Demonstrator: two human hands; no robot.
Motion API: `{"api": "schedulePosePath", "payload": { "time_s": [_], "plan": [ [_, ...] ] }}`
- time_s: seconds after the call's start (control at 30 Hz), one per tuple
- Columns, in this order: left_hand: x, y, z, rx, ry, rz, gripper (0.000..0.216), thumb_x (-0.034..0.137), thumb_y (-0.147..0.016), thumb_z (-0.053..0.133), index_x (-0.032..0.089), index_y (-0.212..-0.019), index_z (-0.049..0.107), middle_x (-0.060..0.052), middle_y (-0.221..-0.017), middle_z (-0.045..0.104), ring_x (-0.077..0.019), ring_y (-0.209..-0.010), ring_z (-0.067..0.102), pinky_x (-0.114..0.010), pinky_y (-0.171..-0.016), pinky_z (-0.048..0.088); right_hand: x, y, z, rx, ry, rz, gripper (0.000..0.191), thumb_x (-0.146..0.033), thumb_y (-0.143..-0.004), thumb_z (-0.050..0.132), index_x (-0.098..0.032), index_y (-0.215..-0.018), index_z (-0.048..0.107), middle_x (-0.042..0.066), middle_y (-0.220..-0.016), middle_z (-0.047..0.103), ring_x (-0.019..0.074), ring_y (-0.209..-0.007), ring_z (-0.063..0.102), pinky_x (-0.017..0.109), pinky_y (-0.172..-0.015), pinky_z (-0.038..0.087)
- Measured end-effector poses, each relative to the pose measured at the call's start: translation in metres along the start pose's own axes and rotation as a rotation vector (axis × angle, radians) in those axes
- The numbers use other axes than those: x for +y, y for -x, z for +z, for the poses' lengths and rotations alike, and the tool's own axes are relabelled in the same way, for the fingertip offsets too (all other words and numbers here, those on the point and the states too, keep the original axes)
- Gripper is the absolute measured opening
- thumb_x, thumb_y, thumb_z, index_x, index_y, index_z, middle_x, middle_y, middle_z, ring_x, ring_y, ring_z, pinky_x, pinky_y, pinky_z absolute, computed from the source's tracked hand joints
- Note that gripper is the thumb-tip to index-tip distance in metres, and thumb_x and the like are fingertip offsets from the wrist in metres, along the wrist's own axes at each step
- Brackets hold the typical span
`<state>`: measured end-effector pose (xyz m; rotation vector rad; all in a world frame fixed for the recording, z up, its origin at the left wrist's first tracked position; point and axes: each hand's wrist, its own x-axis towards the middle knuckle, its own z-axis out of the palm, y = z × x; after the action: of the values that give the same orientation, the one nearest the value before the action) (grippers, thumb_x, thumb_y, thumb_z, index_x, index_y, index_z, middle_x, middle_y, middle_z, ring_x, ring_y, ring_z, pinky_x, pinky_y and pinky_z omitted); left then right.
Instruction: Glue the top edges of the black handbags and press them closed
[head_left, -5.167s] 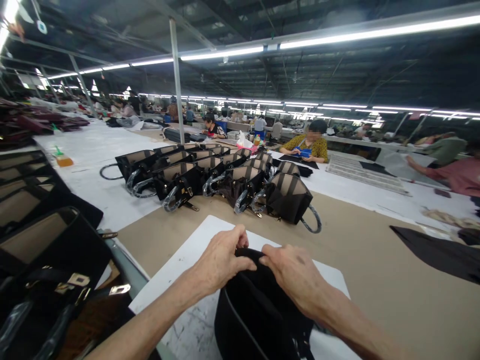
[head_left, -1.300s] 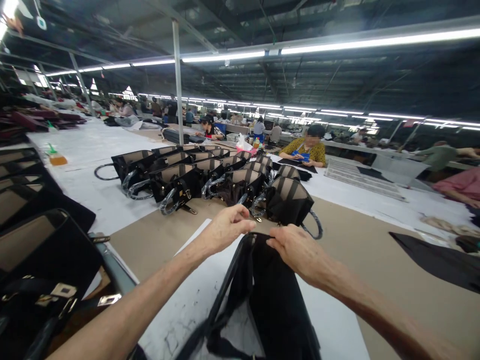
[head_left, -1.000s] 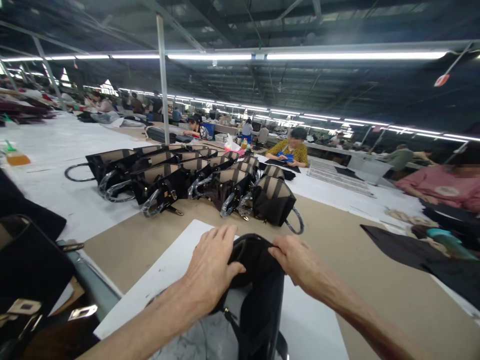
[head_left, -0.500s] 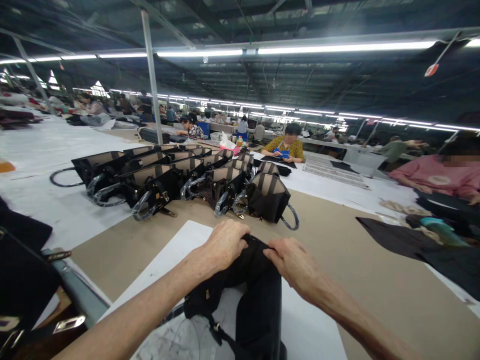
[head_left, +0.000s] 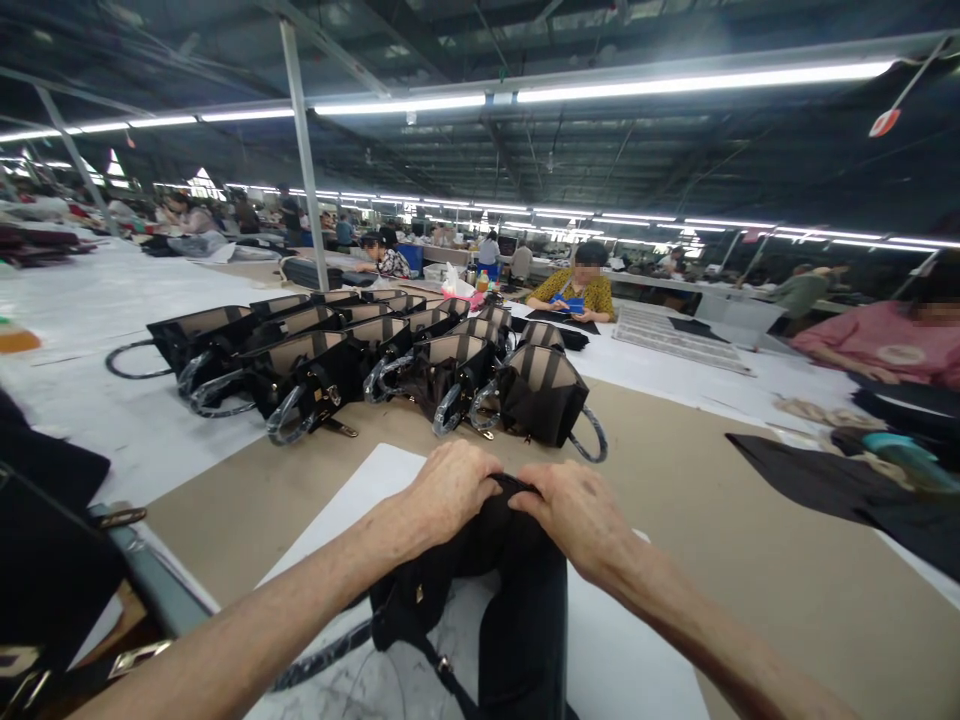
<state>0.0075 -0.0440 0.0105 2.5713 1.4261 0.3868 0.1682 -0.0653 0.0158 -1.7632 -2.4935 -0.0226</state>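
Note:
A black handbag (head_left: 523, 610) lies in front of me on a white sheet (head_left: 615, 640), its far edge raised between my hands. My left hand (head_left: 455, 487) pinches that edge from the left, thumb on the near side. Close beside it, my right hand (head_left: 574, 505) grips the same edge, fingers curled over the top. A plastic-wrapped handle (head_left: 322, 655) sticks out to the bag's left, and a strap with a small metal fitting hangs at its near side. My forearms hide part of the bag.
Several black handbags (head_left: 544, 390) with beige linings stand grouped ahead on the table (head_left: 675, 470). Black bag parts with metal clasps (head_left: 139, 655) lie at near left. Dark fabric pieces (head_left: 810, 480) rest at right. One person in pink (head_left: 885, 335) and another in yellow (head_left: 577, 285) sit across.
My right hand has moved left along the bag's edge, closer to my left hand. More of the wrapped handle shows at left. The view has shifted slightly.

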Motion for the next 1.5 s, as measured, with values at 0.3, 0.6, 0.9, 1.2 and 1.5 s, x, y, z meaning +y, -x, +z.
{"api": "schedulePosePath", "payload": {
  "time_s": [0.3,0.6,0.9,1.2,1.5],
  "plan": [
    [-0.003,-0.005,0.002,0.001,0.105,0.011,0.019,0.024,-0.074,0.051,0.019,-0.061,0.063,0.000,-0.052,0.053,-0.0136,-0.053,0.048,-0.023,-0.050,0.026,0.005,0.000,0.004,0.002,-0.039,-0.032,0.025,-0.027,-0.086,0.053,-0.019,-0.066,0.064,0.002,-0.060,0.063,0.0170,-0.059,0.056,0.027,-0.053,0.026],
    [-0.005,-0.007,0.004,-0.028,0.326,-0.017,0.018,0.019,-0.070,0.051,0.020,-0.073,0.069,0.002,-0.053,0.050,-0.0121,-0.057,0.046,-0.021,-0.052,0.027,0.000,-0.008,0.000,-0.020,-0.195,-0.101,0.017,-0.022,-0.085,0.049,-0.024,-0.090,0.065,0.000,-0.081,0.067,0.0166,-0.075,0.059,0.023,-0.060,0.034],
    [-0.006,0.030,-0.031,-0.090,0.335,-0.186,0.043,0.034,-0.067,0.061,0.020,-0.108,0.058,-0.001,-0.090,0.064,-0.0180,-0.079,0.056,-0.023,-0.061,0.037,-0.002,-0.010,0.001,-0.029,-0.189,-0.100,0.020,-0.016,-0.086,0.047,-0.018,-0.072,0.062,0.002,-0.066,0.063,0.0155,-0.064,0.056,0.025,-0.055,0.030],
    [-0.003,0.080,-0.003,0.026,0.176,-0.330,0.037,0.027,-0.075,0.052,0.021,-0.111,0.054,-0.008,-0.107,0.060,-0.0259,-0.101,0.051,-0.035,-0.085,0.036,0.000,0.007,-0.009,-0.014,-0.171,-0.013,0.021,-0.018,-0.084,0.048,-0.017,-0.064,0.054,0.002,-0.064,0.058,0.0158,-0.064,0.052,0.026,-0.056,0.028],
    [-0.020,0.056,0.003,-0.041,0.489,-0.249,0.018,0.028,-0.069,0.054,0.020,-0.083,0.063,0.001,-0.075,0.060,-0.0175,-0.077,0.052,-0.023,-0.065,0.035,0.016,0.031,-0.003,-0.054,-0.234,0.055,0.024,-0.017,-0.082,0.044,-0.019,-0.058,0.046,-0.004,-0.052,0.046,0.0111,-0.052,0.045,0.023,-0.050,0.025]
  ]
}}
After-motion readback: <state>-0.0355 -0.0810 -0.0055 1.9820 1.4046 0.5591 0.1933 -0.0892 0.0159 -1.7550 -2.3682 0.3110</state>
